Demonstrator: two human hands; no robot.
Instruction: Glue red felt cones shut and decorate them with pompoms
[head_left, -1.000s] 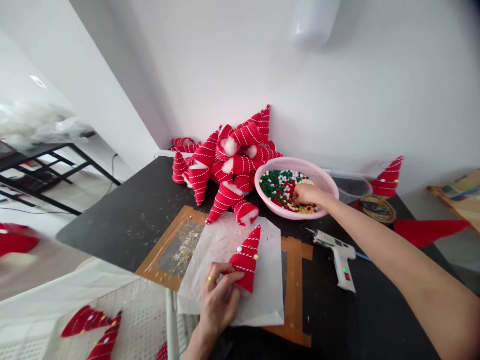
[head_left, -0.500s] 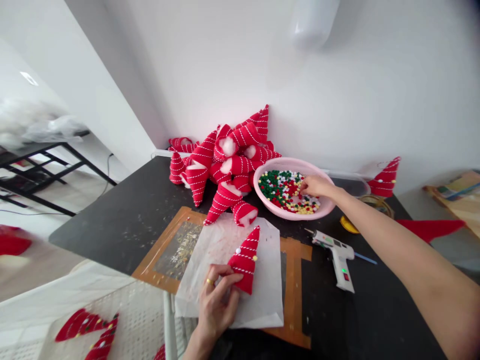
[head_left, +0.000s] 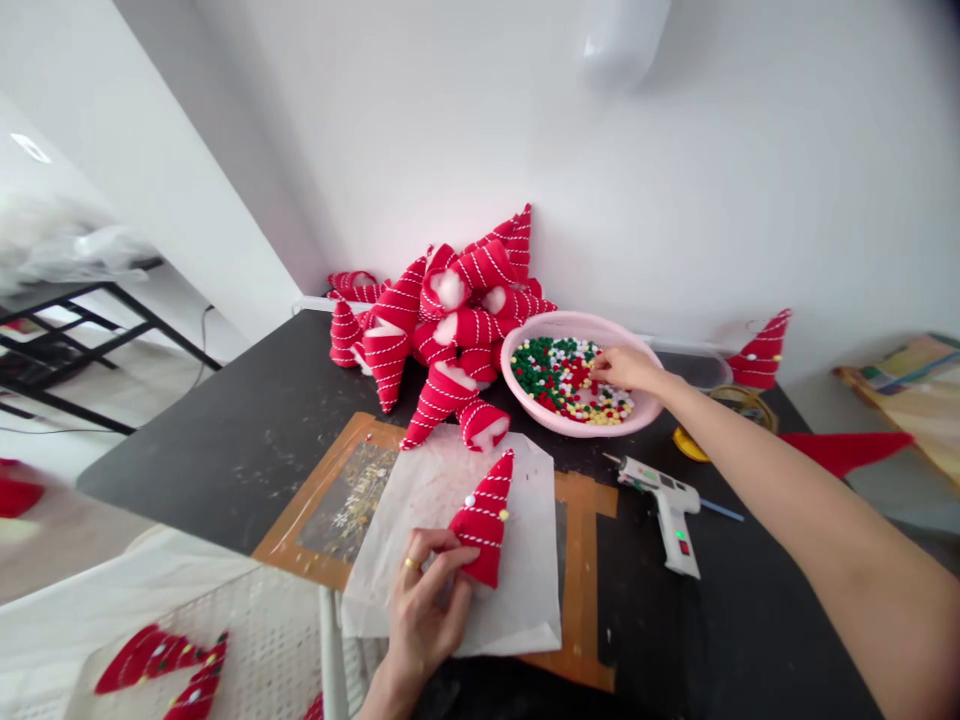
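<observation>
My left hand (head_left: 429, 592) grips the lower left edge of a red cone (head_left: 487, 510) of cloth with white stitched stripes. A white and a yellow pom-pom sit on the cone, which lies on a white paper sheet (head_left: 525, 590). Inside the pink basket (head_left: 517, 392), my right hand (head_left: 622, 368) reaches among small green, white, red and yellow pom-poms (head_left: 551, 370). Its fingers are pinched together, and what is between the tips is hidden. A white glue gun (head_left: 667, 505) with a green light lies on the black table right of the paper.
Several stuffed red striped cones (head_left: 457, 320) are heaped at the back by the wall. Another decorated cone (head_left: 761, 352) stands at the back right, near a yellow tape roll (head_left: 690, 444). At lower left, a white perforated crate (head_left: 262, 620) holds decorated cones. Brown tape (head_left: 585, 580) borders the work area.
The whole view has shifted slightly left. My right hand stays in the basket with its fingers among the pom-poms, and my left hand keeps hold of the cone.
</observation>
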